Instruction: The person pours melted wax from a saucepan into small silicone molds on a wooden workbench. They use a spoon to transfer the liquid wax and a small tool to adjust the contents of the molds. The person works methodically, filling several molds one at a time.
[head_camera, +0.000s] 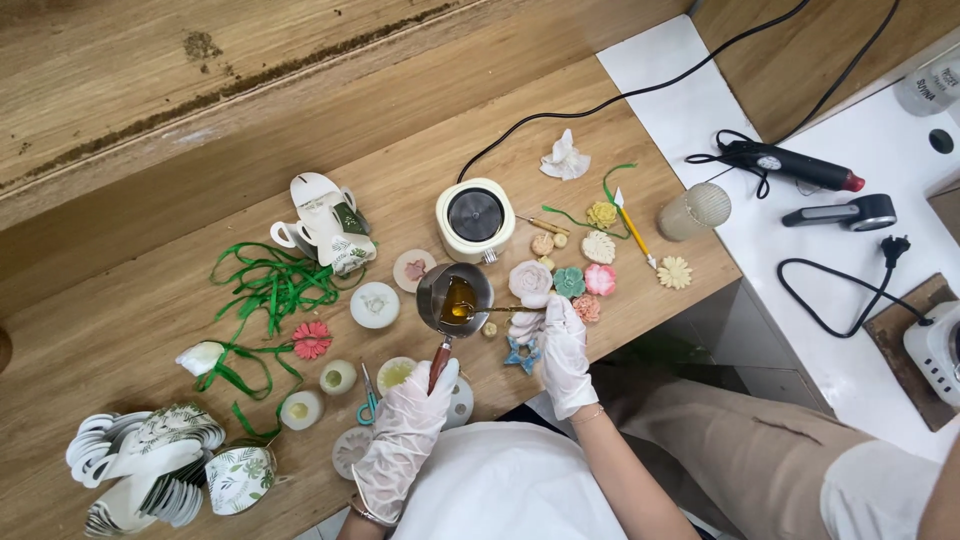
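Looks to me like a small craft workshop, prob. candle/wax making: wooden plank desk (150, 300) w/ round cream electric hot plate (476, 220), coloured flower-shaped wax pieces (585, 275), tangled green ribbon (270, 290), stacked leaf-print paper cups (150, 470), black-and-red heat gun (795, 165).
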